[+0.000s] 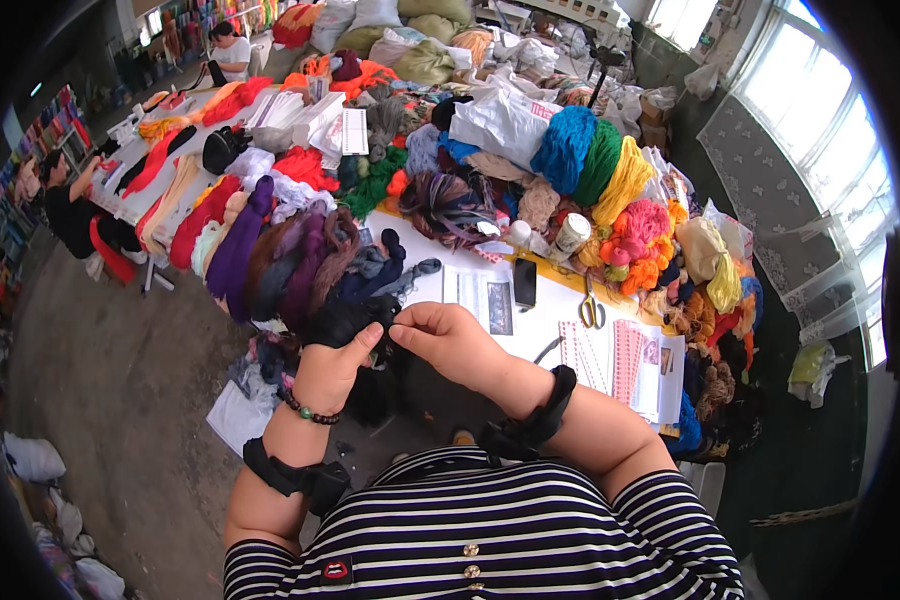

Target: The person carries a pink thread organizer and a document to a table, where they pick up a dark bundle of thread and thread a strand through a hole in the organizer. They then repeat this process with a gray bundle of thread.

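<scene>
The black yarn (355,322) is sitting in the middle of the frame, just above the striped shirt (490,540), and both hands are holding it. The left hand (332,368) is gripping the clump with its thumb pressing on top. The right hand (448,338) is pinching a bit of it between thumb and fingertips, right beside the left thumb. More black yarn is hanging down under the hands.

It is looking soft, fluffy and very light, so it will probably squash and bend easily. Loose strands may be slipping or tangling, so pinching a small tuft near the top, like now, seems the best way to hold it.

On the white table (545,310) to the right, one black phone (524,282) is lying flat, and one pair of scissors (592,312) is lying near it. One white cup (572,236) is standing further up. Three big bundles are lying side by side in the upper middle: one blue (564,148), one green (598,160), one yellow (625,182). Two other people are sitting in the upper left. The many small yarn piles are too jumbled to count.
</scene>
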